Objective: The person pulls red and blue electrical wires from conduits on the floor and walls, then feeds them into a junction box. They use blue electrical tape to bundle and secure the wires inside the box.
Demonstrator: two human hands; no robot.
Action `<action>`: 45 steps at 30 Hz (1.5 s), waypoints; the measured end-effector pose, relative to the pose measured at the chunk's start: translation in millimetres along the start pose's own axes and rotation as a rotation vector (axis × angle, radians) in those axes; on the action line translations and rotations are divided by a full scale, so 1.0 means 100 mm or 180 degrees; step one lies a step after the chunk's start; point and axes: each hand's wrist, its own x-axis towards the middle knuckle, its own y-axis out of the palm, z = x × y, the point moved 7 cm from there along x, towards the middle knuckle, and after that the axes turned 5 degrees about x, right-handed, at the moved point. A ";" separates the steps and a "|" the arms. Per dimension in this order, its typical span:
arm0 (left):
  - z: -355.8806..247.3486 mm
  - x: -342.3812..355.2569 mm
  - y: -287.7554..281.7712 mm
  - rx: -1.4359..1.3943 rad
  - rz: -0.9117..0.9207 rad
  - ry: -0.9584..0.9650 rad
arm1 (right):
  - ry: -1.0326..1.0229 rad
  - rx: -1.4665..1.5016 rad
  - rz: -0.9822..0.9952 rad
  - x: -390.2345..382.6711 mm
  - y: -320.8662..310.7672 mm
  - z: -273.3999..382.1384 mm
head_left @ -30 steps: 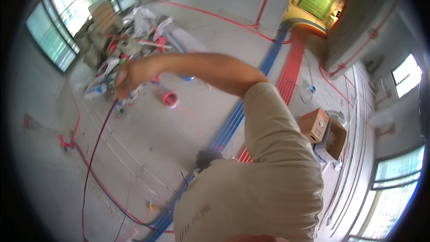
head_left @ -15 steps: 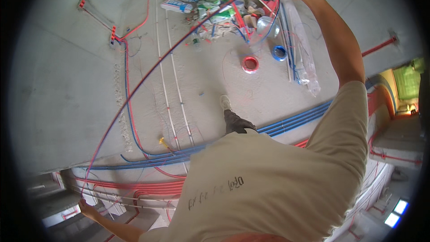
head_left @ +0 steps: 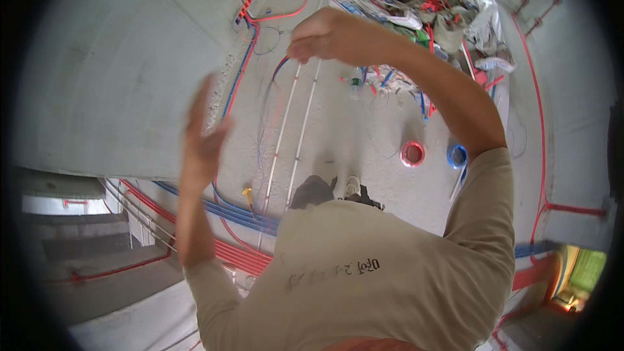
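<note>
My right hand is raised ahead of me, its fingers closed around a bundle of thin red and blue wires. The wires curve down from the fingers, and their lower strands are faint and blurred above the floor. To the left, my left hand is lifted with thumb and fingers apart, smeared by motion, with nothing visible in it. A red wire coil and a blue wire coil lie on the floor at the right, apart from both hands.
Sacks and scraps are heaped at the far right. White pipes run along the floor; blue conduits and red conduits cross near me. A yellow-headed tool stands beside them. A plastic bottle lies near the scraps.
My left hand has let go of the wires and come up and inward from the lower left. My right hand has moved left and down; the wires, stretched between my hands before, now hang from it.
</note>
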 end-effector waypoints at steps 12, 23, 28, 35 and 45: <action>2.32 1.01 0.10 -0.0244 -0.0663 -0.1218 | 0.0805 -0.0295 0.0008 0.68 -1.12 -1.74; 3.87 1.32 -0.15 0.0415 -0.0296 -0.1641 | 0.0986 -0.0349 0.0043 1.12 -1.76 -2.81; 3.42 1.88 0.95 0.1689 0.0243 -0.0645 | 0.0325 -0.0417 0.0102 1.51 -1.64 -2.66; 1.65 3.44 2.62 -0.1459 0.0220 -0.1672 | 0.0237 0.0081 0.0603 1.94 -1.85 -2.88; 2.01 3.71 1.59 -0.0206 -0.0284 -0.1724 | 0.0371 0.0333 0.0277 1.37 -3.77 -4.52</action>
